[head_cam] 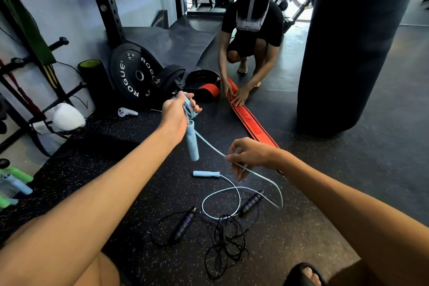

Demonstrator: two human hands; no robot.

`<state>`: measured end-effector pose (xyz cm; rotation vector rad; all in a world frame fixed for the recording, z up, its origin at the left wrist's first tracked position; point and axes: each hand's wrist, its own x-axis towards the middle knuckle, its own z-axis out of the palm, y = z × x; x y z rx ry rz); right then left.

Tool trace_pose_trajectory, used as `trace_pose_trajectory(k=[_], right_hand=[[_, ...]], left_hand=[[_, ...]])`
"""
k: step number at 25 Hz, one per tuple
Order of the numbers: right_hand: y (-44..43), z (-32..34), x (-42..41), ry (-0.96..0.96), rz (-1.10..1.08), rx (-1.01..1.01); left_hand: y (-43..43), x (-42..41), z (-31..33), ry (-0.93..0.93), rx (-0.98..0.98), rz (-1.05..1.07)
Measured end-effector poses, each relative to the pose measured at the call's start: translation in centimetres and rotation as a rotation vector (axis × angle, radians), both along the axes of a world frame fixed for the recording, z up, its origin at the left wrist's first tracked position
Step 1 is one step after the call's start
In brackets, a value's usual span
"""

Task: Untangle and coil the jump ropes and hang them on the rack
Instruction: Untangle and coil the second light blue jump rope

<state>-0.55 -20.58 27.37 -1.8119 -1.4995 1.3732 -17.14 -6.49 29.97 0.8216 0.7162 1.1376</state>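
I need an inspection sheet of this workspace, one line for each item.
Surface: dark speckled floor.
Job's things: light blue rope, partly gathered; black rope tangled, both purple handles on floor.
Clutter: weight plate, red belt, white controller.
Grips: left hand holds blue coils, one handle hanging; right hand pinches the cord.
Cables: nothing seen.
Surroundings: punching bag, crouching person.

You see a black speckled floor [301, 227]. At two o'clock hangs a big dark punching bag [348, 53]. At eleven o'clock a weight plate [132, 74] leans by the pale wall [69, 7].
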Motion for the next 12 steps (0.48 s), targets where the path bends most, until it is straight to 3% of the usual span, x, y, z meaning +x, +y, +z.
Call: trace_pose_trajectory(k=[3,5,9,12], right_hand=[[0.4,0.0,-0.1,-0.057,0.061,0.129],[0.8,0.4,-0.2,-0.082,0.05,0.258],[1.3,1.5,0.0,-0.05,-0.069,0.467],[1.6,1.9,0.4,-0.071,-0.195,0.604]], left_hand=[[0.1,-0.4,-1.1,0.434,0.284,0.125],[-0.5,-0.3,-1.5,0.633,0.436,0.096],[-2.5,0.2,-1.7,0.919,0.564,-0.2],[-3.9,0.6,-1.4,0.919,0.452,-0.473]])
